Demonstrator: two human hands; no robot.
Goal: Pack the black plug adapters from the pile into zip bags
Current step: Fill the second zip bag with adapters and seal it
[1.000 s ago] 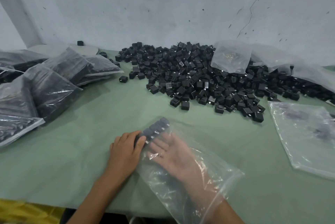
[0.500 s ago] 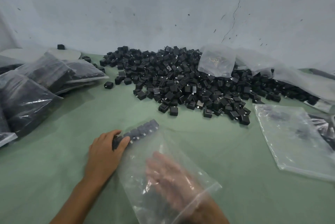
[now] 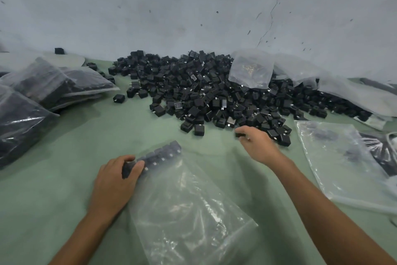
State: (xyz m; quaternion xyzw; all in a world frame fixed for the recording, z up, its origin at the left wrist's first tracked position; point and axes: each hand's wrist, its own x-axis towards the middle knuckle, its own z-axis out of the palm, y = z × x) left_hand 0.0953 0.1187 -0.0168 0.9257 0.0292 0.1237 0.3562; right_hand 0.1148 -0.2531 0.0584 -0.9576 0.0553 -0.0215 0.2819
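**A:** where's the pile (image 3: 214,97) of black plug adapters at?

**B:** matte little cubes heaped against the wall on the green cloth (image 3: 75,157). right hand (image 3: 255,144) is pinching one adapter (image 3: 240,135) at the near edge. left hand (image 3: 117,181) is curled round a neat row (image 3: 161,154) inside the crinkly clear zip bag (image 3: 189,200). stuffed bags (image 3: 43,84) are off to the left.

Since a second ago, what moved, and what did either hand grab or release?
The right hand came out of the zip bag and reached forward to the near edge of the pile, where its fingers pinch one adapter. The left hand still grips the row of adapters through the bag's far end. Bag, pile and filled bags at left lie as before.
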